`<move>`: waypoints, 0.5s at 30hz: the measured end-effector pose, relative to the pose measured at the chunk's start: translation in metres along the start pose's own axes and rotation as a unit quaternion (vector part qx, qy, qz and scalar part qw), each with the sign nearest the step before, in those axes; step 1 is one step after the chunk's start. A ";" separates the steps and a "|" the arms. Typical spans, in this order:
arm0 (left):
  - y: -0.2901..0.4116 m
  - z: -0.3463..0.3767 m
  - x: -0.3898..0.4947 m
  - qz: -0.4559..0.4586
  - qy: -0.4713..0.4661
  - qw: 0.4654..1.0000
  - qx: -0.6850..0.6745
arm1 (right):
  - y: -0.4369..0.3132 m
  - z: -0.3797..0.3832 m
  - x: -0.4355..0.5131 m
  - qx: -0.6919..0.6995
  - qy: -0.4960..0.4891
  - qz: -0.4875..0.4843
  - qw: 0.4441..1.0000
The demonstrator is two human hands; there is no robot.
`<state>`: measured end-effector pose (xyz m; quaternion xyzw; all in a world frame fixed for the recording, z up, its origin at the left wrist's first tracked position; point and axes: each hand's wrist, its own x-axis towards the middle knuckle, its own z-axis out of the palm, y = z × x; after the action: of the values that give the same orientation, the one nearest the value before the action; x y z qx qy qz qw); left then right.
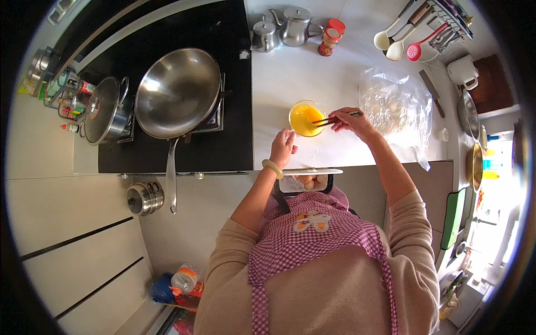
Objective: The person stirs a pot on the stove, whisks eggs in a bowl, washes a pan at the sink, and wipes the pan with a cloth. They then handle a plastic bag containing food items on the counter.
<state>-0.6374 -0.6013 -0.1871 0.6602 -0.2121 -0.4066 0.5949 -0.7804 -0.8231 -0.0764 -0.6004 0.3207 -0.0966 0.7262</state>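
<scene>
A glass bowl (307, 101) of beaten yellow egg (302, 119) stands on the white counter in front of me. My left hand (284, 146), with a pale bangle at the wrist, grips the bowl's near left edge; a handle there cannot be made out for certain. Dark chopsticks (325, 121) are held in my right hand (351, 121), their tips dipped into the egg. Beside my right forearm lies a clear plastic bag (395, 106) with something pale inside. Below the counter edge, a small bin (305, 190) with a white lid contains eggshells or eggs (310, 182).
Left on the black hob are a steel wok (178, 94) with its handle jutting past the front edge, and a lidded pot (102, 111). Metal pots (296, 27) and red-lidded jars (331, 38) stand behind the bowl. A knife (432, 93) lies at the right.
</scene>
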 end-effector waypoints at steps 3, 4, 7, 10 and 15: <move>-0.001 -0.001 0.000 -0.003 0.002 1.000 0.001 | -0.001 0.000 0.000 0.055 -0.014 0.014 0.998; -0.002 -0.002 0.001 -0.002 0.000 1.000 0.004 | -0.002 0.000 -0.001 0.029 -0.032 0.034 0.998; -0.001 -0.001 0.001 -0.007 0.004 1.000 0.003 | -0.004 0.001 -0.001 0.000 -0.014 0.020 1.000; -0.003 0.000 0.000 -0.001 0.011 1.000 -0.012 | -0.001 0.005 -0.004 -0.003 -0.010 0.035 0.999; -0.002 -0.002 0.000 -0.010 0.000 1.000 -0.004 | 0.005 0.000 0.000 0.015 0.017 -0.014 1.000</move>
<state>-0.6363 -0.6001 -0.1890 0.6600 -0.2037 -0.4134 0.5932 -0.7814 -0.8220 -0.0813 -0.5924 0.3226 -0.1218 0.7281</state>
